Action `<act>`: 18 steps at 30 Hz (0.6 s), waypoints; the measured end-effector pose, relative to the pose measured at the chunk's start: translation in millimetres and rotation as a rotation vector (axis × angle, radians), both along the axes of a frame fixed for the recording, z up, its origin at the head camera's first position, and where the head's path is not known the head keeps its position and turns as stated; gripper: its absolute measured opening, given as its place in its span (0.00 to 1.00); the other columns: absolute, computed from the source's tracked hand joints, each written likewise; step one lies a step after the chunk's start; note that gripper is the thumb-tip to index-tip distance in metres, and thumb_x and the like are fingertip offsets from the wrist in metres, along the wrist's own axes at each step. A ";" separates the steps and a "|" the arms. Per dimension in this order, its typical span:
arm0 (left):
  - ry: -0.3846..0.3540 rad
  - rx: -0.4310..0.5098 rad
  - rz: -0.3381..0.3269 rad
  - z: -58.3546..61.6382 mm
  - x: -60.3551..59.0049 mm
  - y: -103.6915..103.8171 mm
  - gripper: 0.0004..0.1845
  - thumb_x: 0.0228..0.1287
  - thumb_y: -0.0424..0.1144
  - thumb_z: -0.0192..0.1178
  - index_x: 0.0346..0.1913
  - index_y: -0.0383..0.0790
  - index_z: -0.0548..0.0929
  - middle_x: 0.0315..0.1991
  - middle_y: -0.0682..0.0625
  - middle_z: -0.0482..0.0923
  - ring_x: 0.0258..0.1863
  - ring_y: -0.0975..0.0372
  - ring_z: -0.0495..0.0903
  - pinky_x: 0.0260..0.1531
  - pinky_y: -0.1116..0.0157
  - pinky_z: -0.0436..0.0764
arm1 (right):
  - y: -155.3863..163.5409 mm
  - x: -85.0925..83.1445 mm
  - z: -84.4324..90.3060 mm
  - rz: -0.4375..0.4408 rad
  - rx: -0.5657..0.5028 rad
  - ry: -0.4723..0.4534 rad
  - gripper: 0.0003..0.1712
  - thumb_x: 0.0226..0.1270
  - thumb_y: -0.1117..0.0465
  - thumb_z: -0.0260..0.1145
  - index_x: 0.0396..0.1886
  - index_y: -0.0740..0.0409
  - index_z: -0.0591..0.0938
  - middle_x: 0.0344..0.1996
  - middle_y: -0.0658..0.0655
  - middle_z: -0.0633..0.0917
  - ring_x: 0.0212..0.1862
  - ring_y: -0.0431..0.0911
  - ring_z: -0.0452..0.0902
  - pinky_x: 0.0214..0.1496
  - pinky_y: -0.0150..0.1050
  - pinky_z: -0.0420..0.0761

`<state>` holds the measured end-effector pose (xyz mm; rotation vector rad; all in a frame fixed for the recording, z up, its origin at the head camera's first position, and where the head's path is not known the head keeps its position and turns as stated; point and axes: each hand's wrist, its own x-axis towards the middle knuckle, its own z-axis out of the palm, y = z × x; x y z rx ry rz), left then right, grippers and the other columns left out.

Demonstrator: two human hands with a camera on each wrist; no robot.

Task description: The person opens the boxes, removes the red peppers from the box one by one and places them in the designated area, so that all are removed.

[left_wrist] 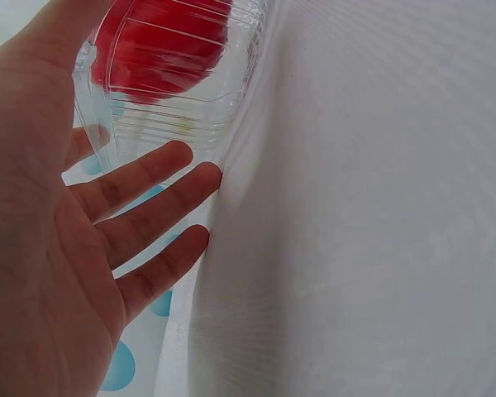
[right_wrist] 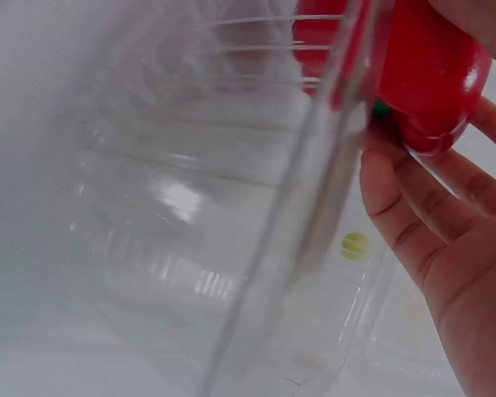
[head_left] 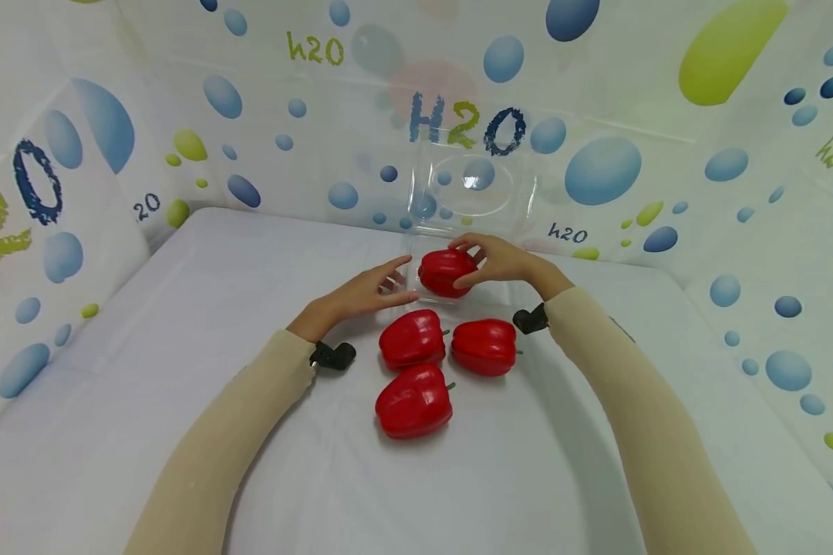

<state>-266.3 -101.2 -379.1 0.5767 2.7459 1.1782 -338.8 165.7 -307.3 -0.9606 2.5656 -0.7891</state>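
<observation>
The right hand (head_left: 500, 260) is holding a red pepper (head_left: 446, 271) with its fingers curled around it. The pepper is sitting low in a clear plastic box (head_left: 416, 287) at the far side of the white desk (head_left: 180, 308). The box's clear lid (head_left: 472, 185) is standing up behind it, against the bubble wall.

The left hand (head_left: 361, 294) is lying open and flat, with straight fingers touching the left side of the box. It looks like it is keeping the box from sliding.

Three more red peppers are waiting on the desk, nearer than the box. Two are lying side by side, the left pepper (head_left: 413, 339) and the right pepper (head_left: 484, 347), and they are nearly touching. The near pepper (head_left: 413, 401) is lying just in front of them.

I think the person is putting the first pepper into the box. The next move probably calls for letting go of it gently, then reaching back for one of the three peppers, while the left hand is steadying the box.
</observation>
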 end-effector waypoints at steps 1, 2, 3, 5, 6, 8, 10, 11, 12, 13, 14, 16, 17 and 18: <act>0.001 -0.001 0.000 0.0 -0.2 -0.2 0.46 0.62 0.55 0.62 0.78 0.51 0.51 0.64 0.41 0.70 0.62 0.48 0.72 0.55 0.49 0.79 | 0.7 0.3 0.0 0.002 -0.011 0.003 0.45 0.51 0.56 0.77 0.69 0.55 0.68 0.63 0.60 0.73 0.57 0.54 0.73 0.50 0.46 0.84; 0.001 -0.001 0.001 0.1 -0.1 -0.2 0.46 0.62 0.55 0.62 0.78 0.51 0.51 0.64 0.41 0.70 0.62 0.48 0.72 0.55 0.49 0.79 | 1.7 0.6 -0.2 0.003 -0.021 0.005 0.45 0.51 0.56 0.77 0.69 0.55 0.68 0.63 0.60 0.73 0.57 0.54 0.73 0.50 0.46 0.84; 0.001 -0.001 0.003 0.0 -0.1 -0.3 0.46 0.62 0.55 0.62 0.78 0.51 0.51 0.64 0.41 0.70 0.62 0.48 0.72 0.54 0.49 0.79 | 2.7 0.9 -0.5 0.004 -0.029 0.005 0.45 0.51 0.56 0.77 0.69 0.55 0.68 0.63 0.60 0.73 0.57 0.54 0.74 0.51 0.46 0.83; -0.001 -0.005 0.004 0.1 -0.1 -0.1 0.46 0.62 0.55 0.62 0.78 0.51 0.51 0.64 0.41 0.70 0.62 0.48 0.72 0.54 0.50 0.79 | 4.8 1.2 -1.5 0.002 -0.045 0.005 0.45 0.52 0.56 0.77 0.69 0.55 0.68 0.63 0.60 0.73 0.57 0.54 0.74 0.51 0.46 0.83; 0.000 -0.007 0.003 0.2 0.1 -0.1 0.46 0.62 0.55 0.62 0.78 0.50 0.51 0.64 0.41 0.70 0.62 0.48 0.72 0.54 0.50 0.79 | 5.9 1.0 -2.3 0.002 -0.051 0.006 0.44 0.52 0.56 0.77 0.68 0.55 0.68 0.63 0.60 0.73 0.57 0.54 0.74 0.51 0.46 0.83; -0.002 -0.006 0.005 0.8 0.6 0.2 0.46 0.62 0.55 0.62 0.78 0.50 0.51 0.64 0.40 0.70 0.62 0.48 0.72 0.54 0.50 0.79 | 7.8 1.1 -3.6 -0.003 -0.069 0.001 0.43 0.52 0.56 0.77 0.68 0.55 0.68 0.63 0.60 0.74 0.56 0.54 0.74 0.51 0.46 0.83; -0.002 -0.004 0.006 1.5 1.2 0.5 0.46 0.62 0.55 0.62 0.78 0.50 0.51 0.64 0.40 0.70 0.62 0.48 0.72 0.55 0.50 0.79 | 9.3 0.8 -5.2 -0.002 -0.088 0.000 0.42 0.53 0.56 0.76 0.68 0.55 0.69 0.63 0.61 0.74 0.56 0.55 0.74 0.51 0.47 0.83; -0.003 -0.003 0.006 1.9 1.6 0.6 0.46 0.62 0.55 0.62 0.78 0.50 0.51 0.64 0.40 0.70 0.62 0.48 0.72 0.55 0.49 0.79 | 10.3 0.6 -6.1 -0.003 -0.096 0.001 0.42 0.53 0.55 0.76 0.67 0.55 0.69 0.62 0.61 0.74 0.56 0.55 0.74 0.51 0.47 0.83; -0.003 0.000 0.006 2.3 1.9 0.8 0.46 0.62 0.55 0.62 0.78 0.50 0.51 0.64 0.40 0.70 0.62 0.48 0.72 0.55 0.49 0.79 | 11.2 0.8 -6.8 -0.005 -0.103 0.002 0.42 0.53 0.55 0.76 0.67 0.54 0.69 0.62 0.60 0.74 0.56 0.54 0.74 0.50 0.47 0.83; -0.004 0.001 0.007 2.3 1.8 0.8 0.46 0.62 0.55 0.62 0.78 0.50 0.52 0.64 0.40 0.70 0.62 0.48 0.72 0.55 0.49 0.79 | 12.0 1.1 -7.8 -0.007 -0.110 0.002 0.42 0.53 0.55 0.76 0.67 0.54 0.69 0.62 0.60 0.74 0.55 0.54 0.75 0.50 0.46 0.84; -0.004 0.002 0.006 2.1 1.7 0.8 0.46 0.62 0.55 0.62 0.78 0.50 0.52 0.64 0.40 0.70 0.62 0.48 0.72 0.55 0.49 0.79 | 12.9 1.4 -8.7 -0.007 -0.114 0.003 0.42 0.53 0.55 0.76 0.67 0.54 0.70 0.62 0.60 0.74 0.55 0.54 0.75 0.50 0.46 0.84; -0.005 0.002 0.005 2.1 1.7 0.8 0.46 0.62 0.55 0.62 0.78 0.50 0.52 0.64 0.40 0.70 0.62 0.48 0.72 0.55 0.49 0.79 | 14.0 1.8 -11.0 -0.012 -0.122 0.006 0.42 0.53 0.55 0.76 0.67 0.54 0.69 0.62 0.60 0.75 0.54 0.54 0.74 0.49 0.46 0.84; -0.006 0.003 0.004 2.2 1.9 0.7 0.46 0.62 0.55 0.62 0.78 0.50 0.52 0.64 0.40 0.70 0.62 0.48 0.72 0.55 0.50 0.79 | 14.6 2.6 -11.6 -0.016 -0.125 0.007 0.42 0.53 0.55 0.76 0.67 0.54 0.69 0.62 0.60 0.75 0.54 0.54 0.75 0.49 0.45 0.84; -0.005 0.003 0.004 2.2 2.1 0.7 0.46 0.62 0.54 0.62 0.78 0.50 0.52 0.64 0.40 0.70 0.62 0.48 0.72 0.55 0.50 0.79 | 14.8 3.2 -12.3 -0.017 -0.131 0.005 0.42 0.53 0.55 0.76 0.67 0.54 0.69 0.62 0.60 0.75 0.54 0.54 0.75 0.49 0.45 0.84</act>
